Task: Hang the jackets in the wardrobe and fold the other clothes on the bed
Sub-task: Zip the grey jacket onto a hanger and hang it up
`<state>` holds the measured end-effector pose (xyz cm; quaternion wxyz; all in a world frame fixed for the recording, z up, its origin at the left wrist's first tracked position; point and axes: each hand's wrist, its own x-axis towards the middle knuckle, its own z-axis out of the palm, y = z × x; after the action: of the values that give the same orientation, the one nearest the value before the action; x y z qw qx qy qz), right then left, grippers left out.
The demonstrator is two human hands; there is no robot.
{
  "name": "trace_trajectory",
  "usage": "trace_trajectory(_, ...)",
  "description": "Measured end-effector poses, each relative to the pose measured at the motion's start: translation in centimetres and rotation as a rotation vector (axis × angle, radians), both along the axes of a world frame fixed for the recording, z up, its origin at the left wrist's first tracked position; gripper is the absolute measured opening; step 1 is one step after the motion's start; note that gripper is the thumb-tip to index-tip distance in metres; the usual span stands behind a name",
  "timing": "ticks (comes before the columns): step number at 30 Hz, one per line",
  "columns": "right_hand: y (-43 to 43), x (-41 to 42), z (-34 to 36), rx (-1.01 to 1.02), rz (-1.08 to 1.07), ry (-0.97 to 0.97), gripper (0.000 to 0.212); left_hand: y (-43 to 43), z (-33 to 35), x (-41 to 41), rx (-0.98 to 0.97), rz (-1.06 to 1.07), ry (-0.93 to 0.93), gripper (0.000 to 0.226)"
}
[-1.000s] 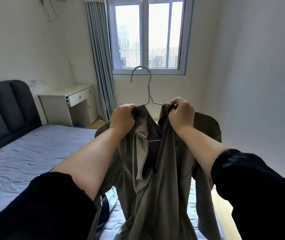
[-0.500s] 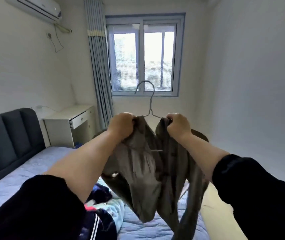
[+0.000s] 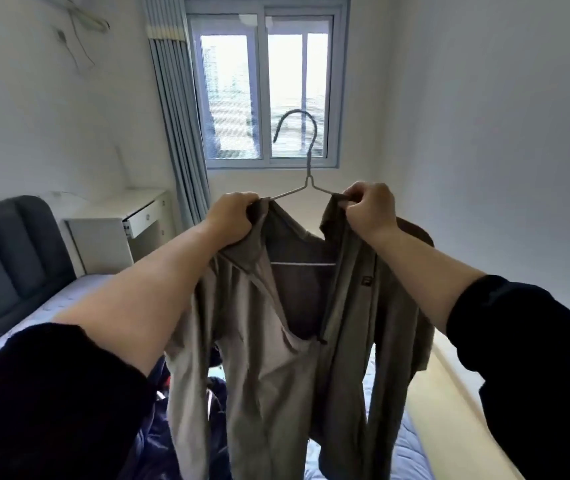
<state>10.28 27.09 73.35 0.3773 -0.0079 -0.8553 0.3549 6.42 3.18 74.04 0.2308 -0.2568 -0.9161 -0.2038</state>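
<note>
At the far left, the dark padded headboard point(image 3: 10, 258) stands against the wall, with the bed point(image 3: 51, 306) extending from it. A heap of dark blue clothes point(image 3: 159, 427) lies on the bed, below your left forearm. The grey curtain point(image 3: 179, 133) hangs at the left edge of the window point(image 3: 266, 91).

Your left hand point(image 3: 233, 216) is raised in front of you. Its fingers are clamped on the left collar edge of the grey-brown jacket point(image 3: 276, 358).

The jacket sits on a thin metal hanger point(image 3: 306, 168) and is held in the air above the bed, touching neither the bed nor the heap. Its front hangs open, so the hanger's lower bar shows inside. The hook points up, in line with the window.

Your right hand point(image 3: 368, 209) is level with the left. Its fingers pinch the right collar edge where it meets the hanger's right arm.
</note>
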Motion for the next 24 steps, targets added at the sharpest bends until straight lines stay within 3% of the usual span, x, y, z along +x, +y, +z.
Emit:
trace_trajectory(4,-0.9,0.8,-0.8,0.078,-0.006,0.044,0.006,-0.9,-0.2,0.6,-0.204,0.051,-0.076,0.027)
trace_trajectory(8,-1.6,0.8,-1.2,0.137,-0.022,0.065,0.005,-2.1,-1.9,0.9,-0.083,0.121,0.232,0.022)
trace_trajectory(11,-2.1,0.4,-2.6,0.344,-0.068,-0.009,0.018,-2.6,-4.1,1.5,-0.202,0.152,0.236,0.018)
trace_trajectory(13,-1.9,0.0,-3.2,0.317,-0.115,0.063,0.022,-3.3,-5.1,1.5,-0.097,0.192,0.232,0.016)
trace_trajectory(18,-0.1,-1.5,-4.2,0.303,-0.094,-0.139,0.020,-5.1,-6.4,0.1,0.026,0.284,0.058,0.019)
trace_trajectory(21,0.6,-1.9,-4.8,0.263,-0.044,-0.183,0.018,-4.8,-6.1,-0.3,0.084,0.167,-0.144,0.025)
trace_trajectory(24,0.8,-2.0,-5.2,0.213,-0.012,-0.132,0.023,-4.7,-5.3,-0.4,0.012,0.061,-0.314,0.017)
